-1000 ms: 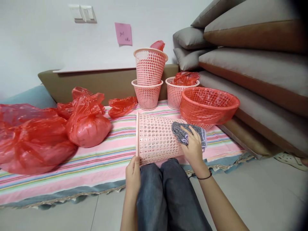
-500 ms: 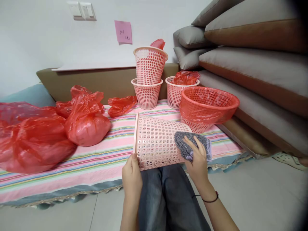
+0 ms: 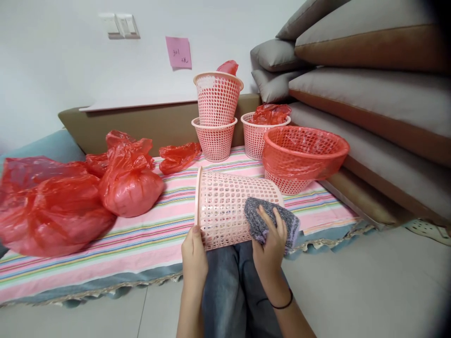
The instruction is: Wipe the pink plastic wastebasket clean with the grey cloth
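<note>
Our left grip clasping a tipped pink basket by its rim at eight o'clock, our right grip holding a gray cloth against it at four o'clock

Left hand: grips pale-pink perforated plastic basket
Right hand: grey cloth against it
Basket: near front edge, striped fabric cover
</note>
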Action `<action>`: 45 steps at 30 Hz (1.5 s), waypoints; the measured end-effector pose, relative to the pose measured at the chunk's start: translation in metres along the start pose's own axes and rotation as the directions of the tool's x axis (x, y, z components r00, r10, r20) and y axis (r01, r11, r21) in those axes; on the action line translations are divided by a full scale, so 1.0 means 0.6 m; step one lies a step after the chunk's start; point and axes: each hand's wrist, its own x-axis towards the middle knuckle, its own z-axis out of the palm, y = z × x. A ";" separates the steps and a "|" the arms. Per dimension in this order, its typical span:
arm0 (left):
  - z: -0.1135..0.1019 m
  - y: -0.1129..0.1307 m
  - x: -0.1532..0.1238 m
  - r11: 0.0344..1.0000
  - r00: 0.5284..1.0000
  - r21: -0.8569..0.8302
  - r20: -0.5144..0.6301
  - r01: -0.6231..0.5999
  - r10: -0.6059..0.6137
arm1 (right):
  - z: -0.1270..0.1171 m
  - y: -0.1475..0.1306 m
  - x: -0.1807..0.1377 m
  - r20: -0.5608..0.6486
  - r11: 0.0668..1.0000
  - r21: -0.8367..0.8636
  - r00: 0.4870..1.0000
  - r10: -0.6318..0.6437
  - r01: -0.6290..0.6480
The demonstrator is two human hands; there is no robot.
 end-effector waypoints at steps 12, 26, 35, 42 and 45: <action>-0.007 0.023 0.001 0.995 0.997 0.066 0.025 -0.070 0.069 | 0.033 -0.121 0.003 0.235 0.959 0.206 0.942 -0.241 0.194; -0.012 0.000 0.000 1.000 0.999 -0.003 -0.040 0.012 -0.012 | -0.039 -0.123 0.075 0.401 0.914 0.386 0.870 -0.288 0.125; -0.006 -0.007 -0.015 0.997 0.998 -0.040 -0.025 0.059 -0.060 | -0.035 -0.042 0.212 0.157 0.960 0.131 0.951 -0.266 0.247; -0.007 -0.007 -0.010 0.999 0.999 0.040 -0.032 0.011 -0.010 | 0.057 -0.070 0.174 0.370 0.967 0.046 0.895 -0.248 0.249; -0.010 -0.006 -0.006 0.999 1.000 0.048 -0.003 0.007 -0.007 | 0.065 -0.105 0.171 0.396 0.959 0.106 0.873 -0.284 0.264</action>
